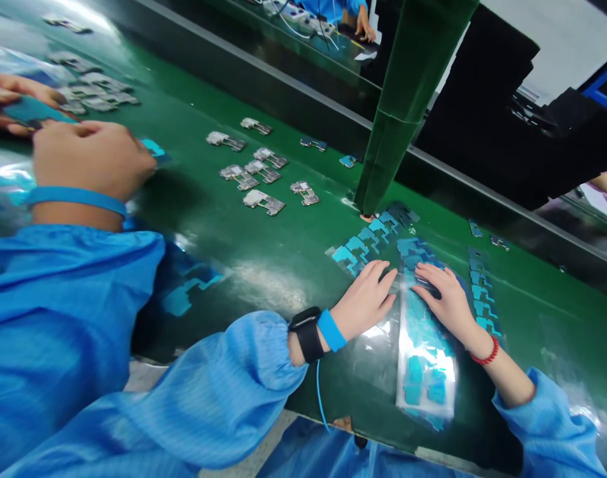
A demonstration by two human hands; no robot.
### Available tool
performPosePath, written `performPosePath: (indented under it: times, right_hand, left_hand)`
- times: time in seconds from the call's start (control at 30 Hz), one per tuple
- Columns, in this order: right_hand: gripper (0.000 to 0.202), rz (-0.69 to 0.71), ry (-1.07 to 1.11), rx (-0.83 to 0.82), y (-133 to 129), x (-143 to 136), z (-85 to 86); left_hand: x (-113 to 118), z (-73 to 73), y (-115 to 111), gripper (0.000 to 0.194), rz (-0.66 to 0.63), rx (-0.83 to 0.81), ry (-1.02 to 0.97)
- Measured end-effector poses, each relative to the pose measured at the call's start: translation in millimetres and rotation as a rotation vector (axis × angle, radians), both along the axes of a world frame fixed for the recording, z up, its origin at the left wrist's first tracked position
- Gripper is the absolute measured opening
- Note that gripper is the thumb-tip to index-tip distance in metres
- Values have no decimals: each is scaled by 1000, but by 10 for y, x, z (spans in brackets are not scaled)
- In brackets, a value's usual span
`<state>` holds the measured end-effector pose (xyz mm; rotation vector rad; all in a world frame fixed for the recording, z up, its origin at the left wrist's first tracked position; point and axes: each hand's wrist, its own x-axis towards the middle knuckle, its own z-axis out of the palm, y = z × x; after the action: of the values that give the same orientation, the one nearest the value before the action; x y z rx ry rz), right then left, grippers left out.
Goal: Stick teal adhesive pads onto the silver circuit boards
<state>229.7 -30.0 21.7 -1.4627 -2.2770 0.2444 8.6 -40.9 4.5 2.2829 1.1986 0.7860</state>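
Note:
A long clear-and-white strip (402, 365) bearing teal-blue film pieces (437, 385) lies on the green tabletop. My right hand (445, 299) touches its upper part, thumb and fingertips apart. Just left of the strip, my left hand (366, 299) is spread out with fingers apart, its tips by the strip's edge; it wears a black watch and a blue wristband. Beyond my left hand lies a shorter sheet of blue pieces (368, 239). Another sheet of blue pieces (483, 299) lies right of my right hand. Glare hides part of the strip.
At left, a co-worker's hands (84, 156) hold a blue item. Several grey metal-like parts (263, 201) lie mid-table, more (101, 93) at far left. A green post (390, 139) rises behind my hands. Blue film (184, 295) lies near the left table edge.

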Motion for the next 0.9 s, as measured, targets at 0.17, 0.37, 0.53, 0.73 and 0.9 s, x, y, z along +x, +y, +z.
performPosePath:
  times: [0.17, 0.37, 0.53, 0.73, 0.9]
  right_hand:
    - [32, -39, 120, 129, -184, -47, 260]
    - [52, 222, 7, 225, -390, -359, 359]
    - [41, 238, 170, 61, -293, -389, 477]
    - [28, 164, 252, -18, 37, -450, 573]
    - [23, 154, 342, 43, 169, -562, 451]
  left_hand:
    - [-8, 193, 43, 31, 45, -214, -325]
    - [-31, 362, 120, 24, 10, -882, -975]
    - [-38, 314, 140, 25, 73, -926, -1039]
    - [-65, 314, 208, 25, 149, -834, -1035]
    - [-87, 308, 249, 23, 132, -727, -1006]
